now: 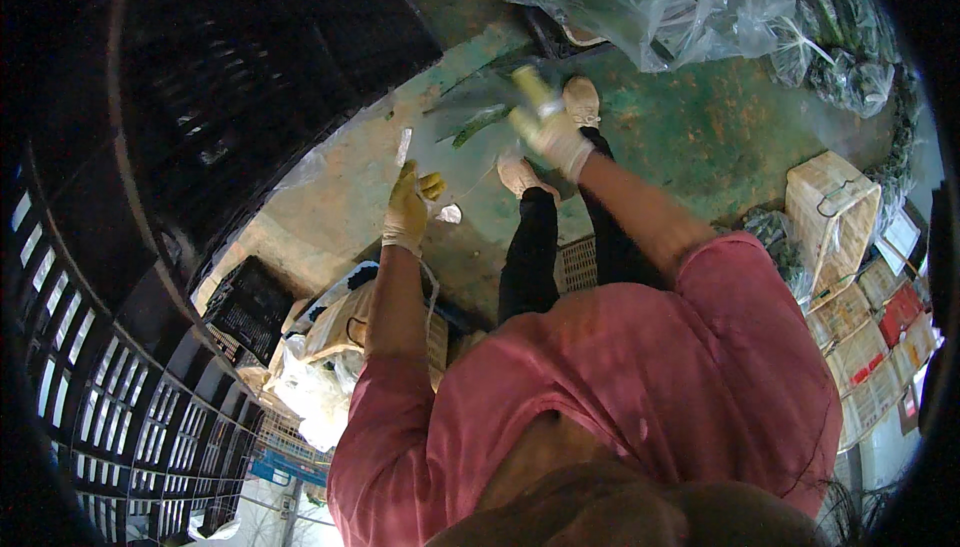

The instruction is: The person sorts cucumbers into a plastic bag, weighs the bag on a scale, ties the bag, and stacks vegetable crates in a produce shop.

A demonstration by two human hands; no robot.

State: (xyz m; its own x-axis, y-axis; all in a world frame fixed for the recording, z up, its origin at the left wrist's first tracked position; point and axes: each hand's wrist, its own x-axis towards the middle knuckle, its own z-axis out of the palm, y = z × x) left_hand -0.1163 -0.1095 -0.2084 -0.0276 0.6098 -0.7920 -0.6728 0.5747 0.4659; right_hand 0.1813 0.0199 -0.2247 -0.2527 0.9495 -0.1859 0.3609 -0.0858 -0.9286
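Note:
My left hand (pixel 406 209), in a pale glove with yellow fingers, is raised over the floor with its fingers partly curled. A white strip (pixel 404 146) appears just beyond its fingertips, and a small white scrap (pixel 448 213) shows beside its palm; whether the hand grips either is unclear. My right hand (pixel 551 127), gloved alike, is blurred above my shoes, fingers spread. Something white (pixel 550 108) shows at its fingers, too smeared to name. Between the hands, a long green piece of produce (pixel 480 124) lies low, near the floor.
Large black plastic crates (pixel 300 44) rise close on the left. Clear plastic bags (pixel 697 14) of green produce stand ahead at the right. A pale plastic basket (pixel 825 209) sits on stacked crates at right. Behind my left arm are a small black crate (pixel 251 307) and white plastic bags (pixel 319 386).

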